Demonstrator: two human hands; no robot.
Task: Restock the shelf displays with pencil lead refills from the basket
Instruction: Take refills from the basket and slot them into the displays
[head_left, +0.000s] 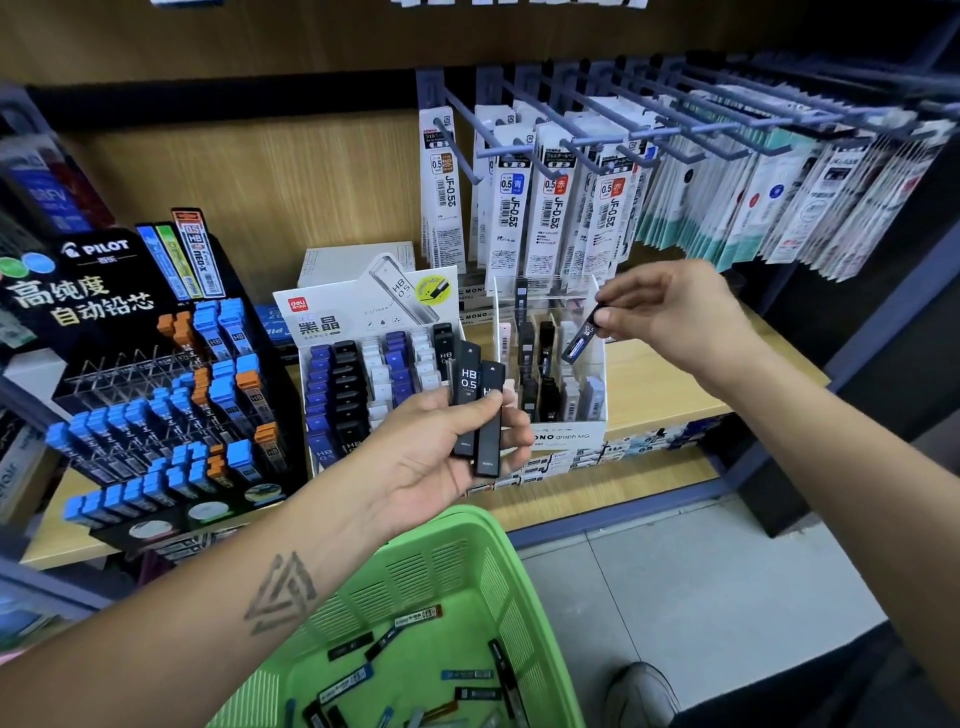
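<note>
My left hand (441, 447) grips two black HB 0.5 lead refill cases (475, 410), held upright in front of the white Deli display box (363, 332). My right hand (670, 317) pinches one dark refill case with a blue label (582, 338) by its top end, tilted above the clear-fronted MONO graph display (566, 431). That display holds several black and grey cases in slots. Below my left forearm, the green plastic basket (498, 582) contains several loose refill cases (415, 670).
A black Pilot stand (156, 395) with blue- and orange-capped refills fills the left of the wooden shelf (649, 384). Pen refill packets (550, 208) hang from grey hooks above. A shoe (641, 691) rests on the tiled floor at the lower right.
</note>
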